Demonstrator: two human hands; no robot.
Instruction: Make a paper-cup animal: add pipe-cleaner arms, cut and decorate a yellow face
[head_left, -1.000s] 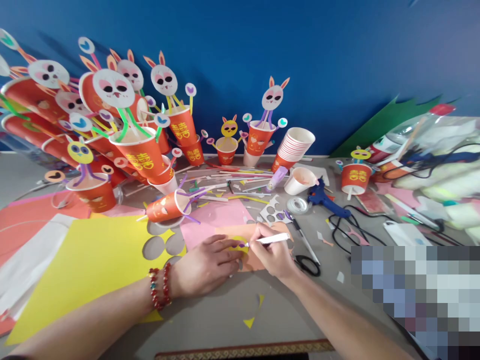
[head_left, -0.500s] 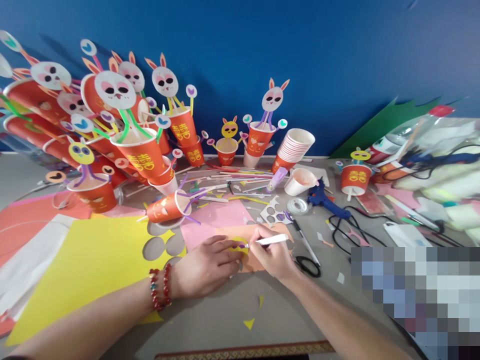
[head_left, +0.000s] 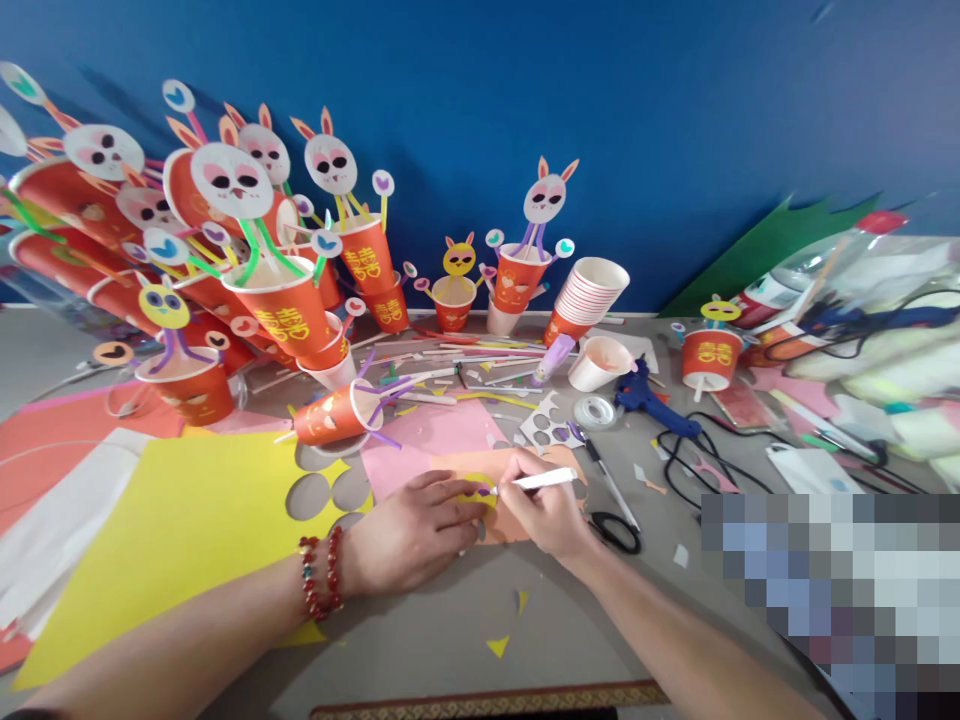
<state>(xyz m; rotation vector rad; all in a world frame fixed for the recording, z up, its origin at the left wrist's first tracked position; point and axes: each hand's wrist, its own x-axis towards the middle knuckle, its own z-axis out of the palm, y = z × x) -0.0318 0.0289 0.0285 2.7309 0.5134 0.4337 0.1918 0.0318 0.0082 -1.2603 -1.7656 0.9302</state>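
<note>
A white marker (head_left: 546, 480) is pinched in my right hand (head_left: 547, 515), its tip touching a yellow paper circle (head_left: 480, 480) that bears purple marks. My left hand (head_left: 420, 530) lies flat with fingers stretched, the fingertips on the circle's near edge. Under both hands is a sheet of orange paper (head_left: 517, 525), overlapping a pink sheet (head_left: 420, 440). To the left spreads a large yellow sheet (head_left: 165, 520) with round holes cut in it. Part of the yellow circle is hidden by my fingers.
Red paper cups with rabbit faces (head_left: 277, 300) crowd the back left. One cup (head_left: 337, 415) lies on its side. A cup stack (head_left: 589, 295), a blue glue gun (head_left: 656, 400), a clear tape roll (head_left: 595, 411), scissors (head_left: 616, 532) and a black cable (head_left: 727, 470) lie to the right.
Both hands hold nearly the same positions, with the marker tip still on the yellow circle. The cups and papers have not visibly moved.
</note>
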